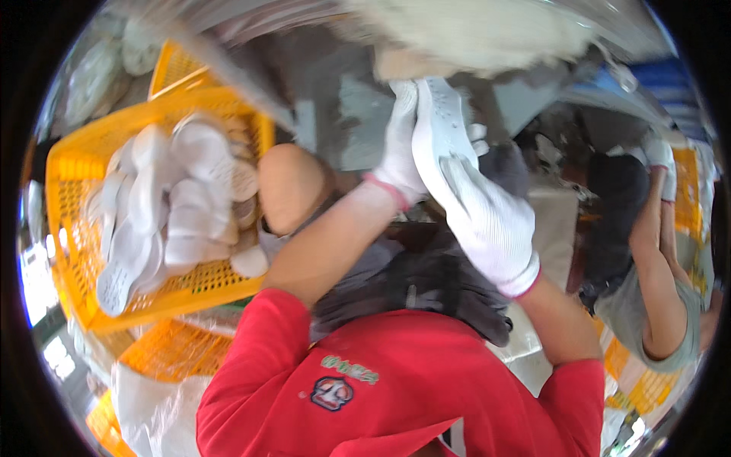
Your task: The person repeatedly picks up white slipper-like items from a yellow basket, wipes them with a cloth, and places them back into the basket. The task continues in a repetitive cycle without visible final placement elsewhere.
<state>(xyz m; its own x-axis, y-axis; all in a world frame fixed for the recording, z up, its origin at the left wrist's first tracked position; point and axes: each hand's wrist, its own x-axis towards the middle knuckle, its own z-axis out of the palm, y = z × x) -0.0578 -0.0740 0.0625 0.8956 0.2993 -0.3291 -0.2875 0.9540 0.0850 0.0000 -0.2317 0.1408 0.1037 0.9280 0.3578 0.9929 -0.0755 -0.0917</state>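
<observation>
A white shoe sole (442, 126) stands lengthwise between my gloved hands, its small-holed face turned upward. My left hand (401, 156), in a white knit glove with a pink cuff, is closed along the sole's left edge. Around its near, right part my right hand (493, 221) is wrapped, the thumb lying on the face and fingertips showing past the right edge. Just beyond the sole's far end hangs a blurred, fluffy cream-coloured pad or wheel (480, 34). Whether the sole's tip touches it, I cannot tell.
On my left stands a yellow plastic crate (72, 164) piled with white shoe soles (202, 156). An orange crate (175, 350) and a white plastic bag (156, 411) lie nearer. At the right a co-worker (655, 266) in a grey shirt and white gloves sits beside yellow crates (687, 186).
</observation>
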